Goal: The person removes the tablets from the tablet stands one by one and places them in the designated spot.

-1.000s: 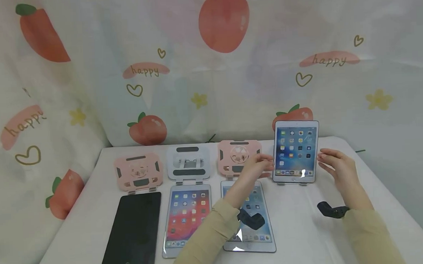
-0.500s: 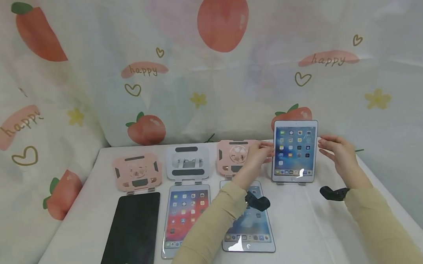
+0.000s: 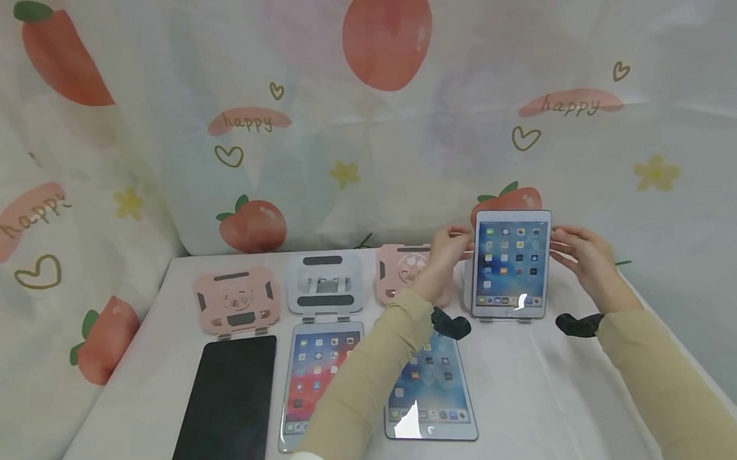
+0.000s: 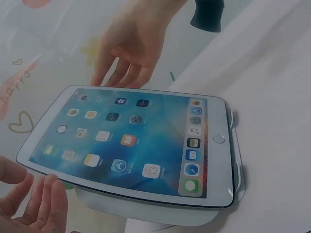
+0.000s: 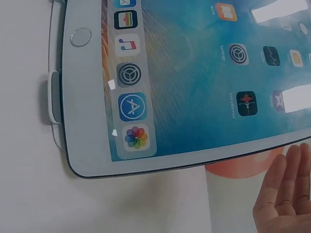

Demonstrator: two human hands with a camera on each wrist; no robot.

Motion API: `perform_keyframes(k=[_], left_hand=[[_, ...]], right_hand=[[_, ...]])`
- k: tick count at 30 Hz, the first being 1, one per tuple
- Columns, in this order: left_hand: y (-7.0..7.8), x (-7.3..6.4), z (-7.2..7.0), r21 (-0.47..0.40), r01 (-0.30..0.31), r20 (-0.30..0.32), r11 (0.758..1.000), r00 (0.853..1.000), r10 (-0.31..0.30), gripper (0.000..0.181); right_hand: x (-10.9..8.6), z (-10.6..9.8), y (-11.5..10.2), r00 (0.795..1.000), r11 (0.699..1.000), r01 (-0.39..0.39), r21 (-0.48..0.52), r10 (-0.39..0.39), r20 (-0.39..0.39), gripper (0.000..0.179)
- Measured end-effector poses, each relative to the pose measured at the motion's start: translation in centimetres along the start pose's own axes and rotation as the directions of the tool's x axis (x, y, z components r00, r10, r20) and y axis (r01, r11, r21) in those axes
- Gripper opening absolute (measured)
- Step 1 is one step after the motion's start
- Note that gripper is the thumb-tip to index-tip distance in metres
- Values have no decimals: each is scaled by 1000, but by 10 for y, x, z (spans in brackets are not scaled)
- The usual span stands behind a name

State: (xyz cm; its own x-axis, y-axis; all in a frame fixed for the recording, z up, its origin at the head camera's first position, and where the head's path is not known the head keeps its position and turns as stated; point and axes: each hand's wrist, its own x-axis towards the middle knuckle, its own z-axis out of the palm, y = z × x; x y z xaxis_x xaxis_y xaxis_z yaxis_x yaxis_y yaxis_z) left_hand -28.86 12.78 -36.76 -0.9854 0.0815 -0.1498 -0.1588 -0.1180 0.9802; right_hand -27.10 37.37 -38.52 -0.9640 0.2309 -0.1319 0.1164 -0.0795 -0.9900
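A white tablet (image 3: 512,265) with a lit home screen leans upright on a pale stand (image 4: 155,208) at the right of the table. The stand's lower hooks (image 5: 54,97) catch the tablet's bottom edge. My left hand (image 3: 450,254) is at the tablet's left edge, with loosely bent fingers and nothing gripped. Opposite it, my right hand (image 3: 588,258) has its fingertips right at the right edge, fingers fairly straight in the right wrist view. Most of the stand is hidden behind the tablet.
Three tablets lie flat: a black one (image 3: 228,408), a red-blue-screened one (image 3: 319,369) and a blue-screened one (image 3: 434,399) partly under my left sleeve. Behind them stand a pink stand (image 3: 214,302), a white stand (image 3: 325,283) and another pink stand (image 3: 392,273). A printed cloth (image 3: 402,153) hangs behind.
Both hands have slid upward along the sides of the standing tablet, from its middle toward its upper part. The tablet itself stays leaning on its stand.
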Motion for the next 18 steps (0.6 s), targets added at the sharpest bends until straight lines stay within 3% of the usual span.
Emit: perform_keyframes(k=[7,11,13,18], left_hand=[[3,8,2,60,-79,40,995,996,77,18],[1,11,6,66,-84,25,994,996,82,18],[0,13,8,49,-81,4,996,997,81,19],[-5,19,14,36,-104,-41,994,994,105,17]], right_hand=[[28,-12,11,1000,999,12,-39,-12,-2,34],[51,-27,28,1000,999,10,-54,-10,4,34],[60,-33,35,1000,1000,19,-16,-19,-7,32],[55,-28,32,999,999,30,14,-30,-23,23]])
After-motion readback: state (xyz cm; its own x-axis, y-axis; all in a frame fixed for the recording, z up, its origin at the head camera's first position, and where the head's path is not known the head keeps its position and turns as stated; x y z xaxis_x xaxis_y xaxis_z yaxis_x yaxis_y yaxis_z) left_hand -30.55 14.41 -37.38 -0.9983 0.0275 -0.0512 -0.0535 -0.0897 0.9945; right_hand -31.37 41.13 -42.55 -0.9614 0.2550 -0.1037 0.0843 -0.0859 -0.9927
